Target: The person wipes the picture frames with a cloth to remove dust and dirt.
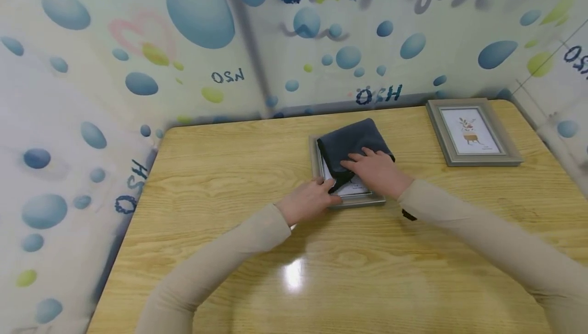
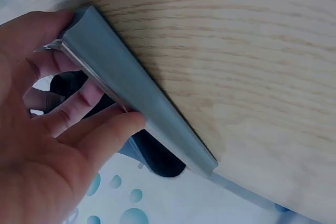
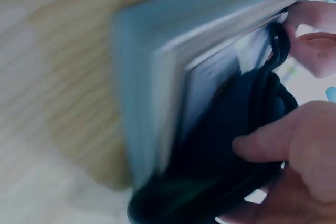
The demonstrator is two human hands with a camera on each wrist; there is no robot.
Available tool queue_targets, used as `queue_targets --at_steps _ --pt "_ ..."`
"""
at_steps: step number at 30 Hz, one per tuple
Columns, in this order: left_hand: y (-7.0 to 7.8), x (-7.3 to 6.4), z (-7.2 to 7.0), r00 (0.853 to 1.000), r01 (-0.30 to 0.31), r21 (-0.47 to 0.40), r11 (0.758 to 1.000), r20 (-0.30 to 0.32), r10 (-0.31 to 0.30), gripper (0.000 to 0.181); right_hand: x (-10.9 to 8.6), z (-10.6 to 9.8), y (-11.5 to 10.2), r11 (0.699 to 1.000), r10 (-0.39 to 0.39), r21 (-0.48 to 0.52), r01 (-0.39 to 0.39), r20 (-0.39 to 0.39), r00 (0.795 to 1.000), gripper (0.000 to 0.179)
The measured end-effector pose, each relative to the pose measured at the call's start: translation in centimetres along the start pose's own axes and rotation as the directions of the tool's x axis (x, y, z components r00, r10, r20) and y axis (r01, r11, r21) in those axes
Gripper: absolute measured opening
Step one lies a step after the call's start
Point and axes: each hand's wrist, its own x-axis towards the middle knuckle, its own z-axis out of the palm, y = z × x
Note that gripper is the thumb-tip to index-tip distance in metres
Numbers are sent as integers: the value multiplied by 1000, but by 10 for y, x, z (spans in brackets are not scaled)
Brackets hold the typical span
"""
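Pressing dark cloth [image 1: 353, 137] directly beneath straight-fingered right hand [image 1: 379, 171] | gripping corner of picture frame [image 1: 358, 201] extending beyond and rightward of left hand [image 1: 307, 201].

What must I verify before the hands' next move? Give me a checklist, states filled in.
1. Left hand gripping the frame: ok, at its near-left corner.
2. That frame lying on the table: ok.
3. Right hand on the cloth: ok.
4. Cloth spread smooth: not ok, bunched near the right thumb.
5. Picture free of marks: cannot tell, cloth covers much of it.
6. Other frame clear of both hands: ok, off to the right.
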Motion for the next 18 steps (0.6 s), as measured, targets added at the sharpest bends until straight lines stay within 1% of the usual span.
queue_targets --at_steps 3,7,10,12,14,16,18 --pt "-1 0 1 1000 -14 6 1000 15 14 29 9 3 -11 995 -9 100 13 -49 999 42" --pt "-2 1 2 999 -31 -11 999 17 31 30 18 3 -21 974 -46 220 63 -81 996 43" --pt "-2 0 2 999 -31 -19 999 24 32 30 19 3 -23 965 -86 239 107 -96 992 43" --pt "-1 0 2 999 -22 -24 999 34 23 29 18 4 -21 970 -115 203 133 -100 988 43" --pt "-1 1 2 999 -13 -24 1000 46 15 27 16 5 -18 980 -132 137 143 -83 988 43" --pt "-1 1 1 999 -5 -15 1000 54 6 28 12 3 -16 991 -132 31 133 -52 990 43" --pt "-1 2 1 999 1 -12 1000 47 -1 29 7 -1 -13 991 -103 -85 102 -10 995 43"
